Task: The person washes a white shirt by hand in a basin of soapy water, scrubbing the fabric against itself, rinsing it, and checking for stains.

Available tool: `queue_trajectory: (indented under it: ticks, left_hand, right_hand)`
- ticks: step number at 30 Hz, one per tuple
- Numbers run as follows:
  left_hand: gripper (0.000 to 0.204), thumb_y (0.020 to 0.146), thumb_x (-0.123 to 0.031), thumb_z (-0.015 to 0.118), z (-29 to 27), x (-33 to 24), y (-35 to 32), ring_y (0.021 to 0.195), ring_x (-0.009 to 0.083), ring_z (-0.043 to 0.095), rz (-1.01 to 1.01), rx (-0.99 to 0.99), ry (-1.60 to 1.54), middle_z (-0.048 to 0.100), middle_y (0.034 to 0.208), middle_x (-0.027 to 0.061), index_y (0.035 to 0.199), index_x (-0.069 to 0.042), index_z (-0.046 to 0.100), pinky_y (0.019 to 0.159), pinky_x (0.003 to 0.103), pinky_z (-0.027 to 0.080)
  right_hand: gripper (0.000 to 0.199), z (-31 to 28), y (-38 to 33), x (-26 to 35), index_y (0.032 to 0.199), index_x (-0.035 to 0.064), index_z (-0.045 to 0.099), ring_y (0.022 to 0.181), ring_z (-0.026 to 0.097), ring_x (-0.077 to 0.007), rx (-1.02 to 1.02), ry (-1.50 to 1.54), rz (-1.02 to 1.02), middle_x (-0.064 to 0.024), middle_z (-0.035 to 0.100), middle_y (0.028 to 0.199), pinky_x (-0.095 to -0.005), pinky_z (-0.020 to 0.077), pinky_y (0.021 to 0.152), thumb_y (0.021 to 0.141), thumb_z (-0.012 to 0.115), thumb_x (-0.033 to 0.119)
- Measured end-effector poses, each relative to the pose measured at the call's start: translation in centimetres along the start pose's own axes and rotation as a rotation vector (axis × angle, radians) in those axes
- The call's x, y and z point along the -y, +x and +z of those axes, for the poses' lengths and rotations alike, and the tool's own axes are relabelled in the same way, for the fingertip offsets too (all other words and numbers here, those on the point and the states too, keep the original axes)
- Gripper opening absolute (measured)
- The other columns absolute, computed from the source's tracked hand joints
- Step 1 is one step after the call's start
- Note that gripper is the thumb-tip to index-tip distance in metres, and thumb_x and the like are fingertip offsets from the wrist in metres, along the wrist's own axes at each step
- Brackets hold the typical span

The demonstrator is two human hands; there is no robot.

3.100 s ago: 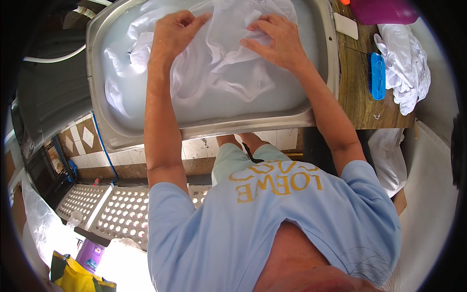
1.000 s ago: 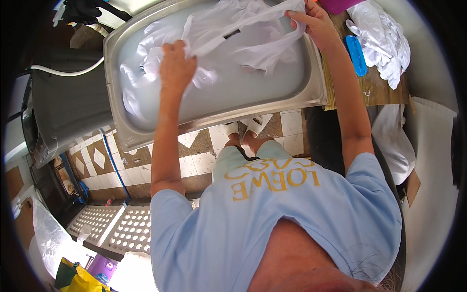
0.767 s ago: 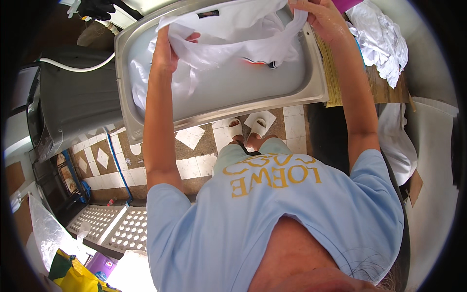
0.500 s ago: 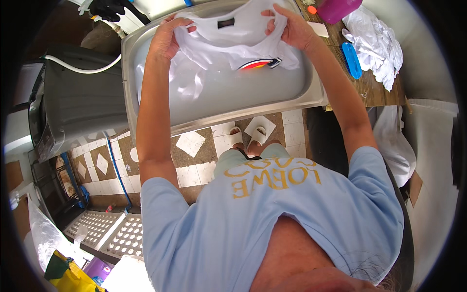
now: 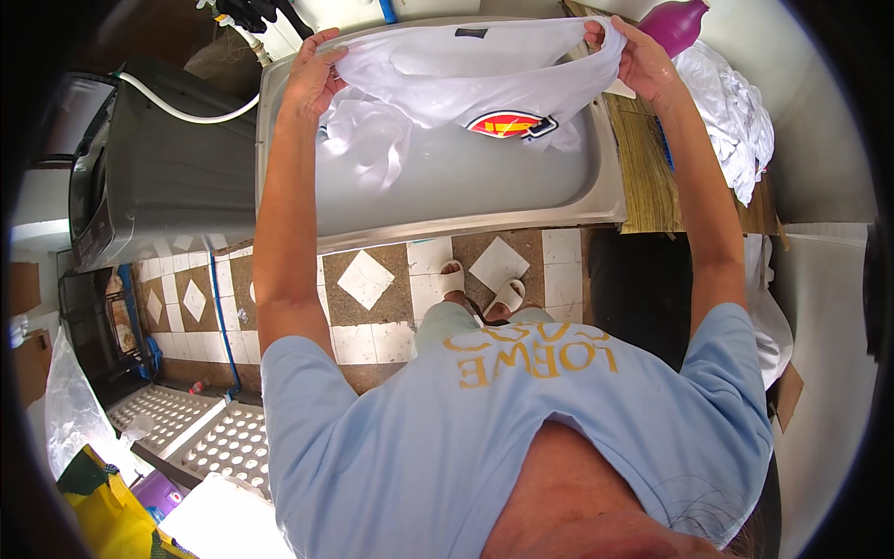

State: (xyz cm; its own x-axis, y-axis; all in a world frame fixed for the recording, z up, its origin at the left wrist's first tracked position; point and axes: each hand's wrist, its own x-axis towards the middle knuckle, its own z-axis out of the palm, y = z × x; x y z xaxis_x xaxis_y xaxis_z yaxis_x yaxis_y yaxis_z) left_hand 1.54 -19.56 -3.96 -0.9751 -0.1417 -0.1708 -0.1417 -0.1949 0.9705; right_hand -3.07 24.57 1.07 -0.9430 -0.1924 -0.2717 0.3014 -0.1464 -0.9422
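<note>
1. Left hand (image 5: 312, 82), upper left of centre: fingers are curling, partly bent, and gripping the shirt's left edge.
2. Right hand (image 5: 644, 67), upper right: thumb and fingers are closing on the shirt's right edge; some fingertips are showing at the fabric's inner side.
3. Shirt (image 5: 438, 79), white and wet, is stretching between both hands at upper centre, above the basin (image 5: 466, 224). Its neck opening is gaping upward; a dark tag (image 5: 471, 33) is showing at the top.
4. Patch (image 5: 510, 124), red and yellow with dark edging, is facing the camera right of centre on the shirt.
5. Folds at the shirt's lower left are hanging down to the cloudy water (image 5: 484, 182).
6. Tabletop (image 5: 647, 186), wooden, is running along the basin's right side. A white cloth heap (image 5: 726, 121) is lying there; a purple bottle (image 5: 675, 28) is showing just beyond the right hand.
7. Upper left: a white hose (image 5: 182, 114) is curving toward the basin over a dark grey machine (image 5: 177, 186).
8. Person is standing on tiled floor (image 5: 391, 341), wearing pale sandals (image 5: 452, 279).
9. Lower left: a yellow bag (image 5: 107, 512) is sitting near the rim.
</note>
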Motion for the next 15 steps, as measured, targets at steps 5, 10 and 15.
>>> queue_trajectory:
  ticks: [5, 10, 15]
  left_hand:
    - [0.033, 0.087, -0.003, 0.059, 0.0, -0.1, -0.2, 0.085, 0.015, 0.062, 0.018, 0.031, -0.05, 0.063, 0.095, 0.0069, 0.119, -0.008, 0.053, 0.07, 0.031, 0.053]
    - [0.04, 0.083, -0.01, 0.067, 0.8, -2.3, -1.8, 0.089, 0.0136, 0.06, 0.028, 0.246, 0.074, 0.062, 0.101, 0.0048, 0.121, -0.008, 0.054, 0.078, 0.026, 0.048]
    - [0.043, 0.075, -0.015, 0.077, 1.9, -4.5, -4.0, 0.09, 0.0103, 0.057, 0.179, 0.405, 0.689, 0.065, 0.1, -0.0004, 0.114, -0.003, 0.061, 0.087, 0.022, 0.041]
  right_hand:
    - [0.031, -0.4, 0.1, 0.5, 0.107, -0.0014, 0.06, 0.084, 0.064, -0.0209, 0.057, 0.107, 0.026, -0.0104, 0.066, 0.093, -0.0342, 0.0516, 0.081, 0.094, 0.049, 0.024]
    - [0.034, -1.2, 0.4, 1.5, 0.106, -0.0041, 0.061, 0.083, 0.065, -0.0237, 0.101, 0.148, -0.046, -0.0134, 0.068, 0.09, -0.0364, 0.0526, 0.081, 0.095, 0.043, 0.023]
    - [0.032, -1.2, 0.1, 3.2, 0.104, -0.0033, 0.063, 0.087, 0.065, -0.0243, 0.17, 0.092, -0.007, -0.013, 0.068, 0.092, -0.0371, 0.0521, 0.082, 0.094, 0.045, 0.021]
